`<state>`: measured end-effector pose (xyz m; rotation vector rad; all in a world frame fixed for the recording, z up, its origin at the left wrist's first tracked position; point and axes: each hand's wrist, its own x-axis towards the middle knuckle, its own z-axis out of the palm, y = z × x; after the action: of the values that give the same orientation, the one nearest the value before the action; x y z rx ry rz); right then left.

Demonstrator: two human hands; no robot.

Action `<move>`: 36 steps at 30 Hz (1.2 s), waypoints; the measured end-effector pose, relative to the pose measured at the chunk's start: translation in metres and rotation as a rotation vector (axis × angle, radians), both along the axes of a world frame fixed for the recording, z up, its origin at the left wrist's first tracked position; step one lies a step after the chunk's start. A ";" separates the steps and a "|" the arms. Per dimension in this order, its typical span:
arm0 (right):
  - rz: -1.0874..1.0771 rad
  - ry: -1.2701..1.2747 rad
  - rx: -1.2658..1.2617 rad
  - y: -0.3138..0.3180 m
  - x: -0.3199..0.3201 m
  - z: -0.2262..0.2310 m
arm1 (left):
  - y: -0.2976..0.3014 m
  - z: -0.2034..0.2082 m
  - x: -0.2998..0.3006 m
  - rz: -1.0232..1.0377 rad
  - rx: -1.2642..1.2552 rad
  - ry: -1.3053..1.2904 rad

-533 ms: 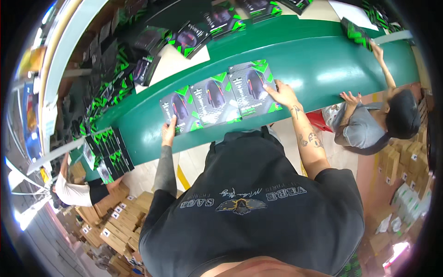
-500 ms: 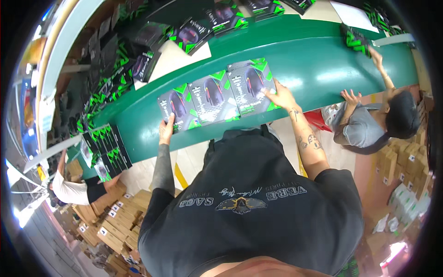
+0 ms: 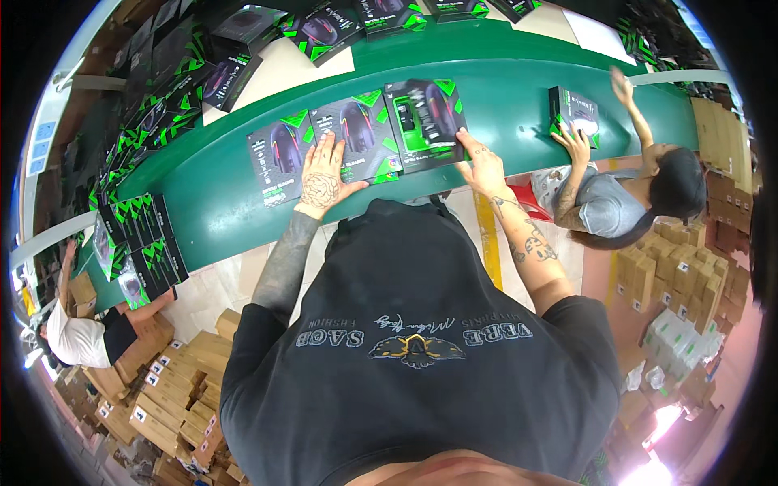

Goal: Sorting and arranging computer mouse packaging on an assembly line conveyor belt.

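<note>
Three dark mouse boxes with green corners lie side by side on the green bench: a left box [image 3: 274, 154], a middle box [image 3: 371, 138] and a right box [image 3: 405, 154]. My left hand [image 3: 324, 180] lies open, fingers spread, over the seam between the left and middle boxes. Against the lower right edge of the right box rests my right hand [image 3: 484, 166], its fingers stretched along that edge and the thumb apart. That box's face shows a bright green patch, and part of it is smeared, so I cannot make out its surface fully.
Along the bench's [image 3: 519, 73] far side lie more mouse boxes [image 3: 320, 31]; stacked boxes [image 3: 142, 243] stand at the left end. At right, a co-worker [image 3: 612, 198] touches another mouse box [image 3: 574, 113]. Brown cartons [image 3: 174, 405] fill the floor at lower left.
My left hand has moved from the left box's outer edge onto its seam with the middle box. The right box's face looks different. The co-worker's mouse box has come nearer to them.
</note>
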<state>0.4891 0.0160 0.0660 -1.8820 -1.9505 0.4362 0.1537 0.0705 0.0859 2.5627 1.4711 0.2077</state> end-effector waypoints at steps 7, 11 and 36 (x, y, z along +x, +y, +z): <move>-0.437 0.265 -0.044 0.032 0.016 0.033 | 0.005 -0.008 -0.009 -0.103 -0.056 -0.043; -0.444 0.399 -0.183 0.060 0.026 0.041 | 0.004 0.008 -0.006 -0.285 0.197 -0.067; 0.570 0.014 -0.611 0.059 -0.043 0.103 | -0.020 -0.016 -0.109 0.155 -0.085 -0.040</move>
<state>0.4464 0.0753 0.1691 -1.5620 -2.5298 1.3315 0.0451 0.0505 0.0699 2.3667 1.6277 0.2110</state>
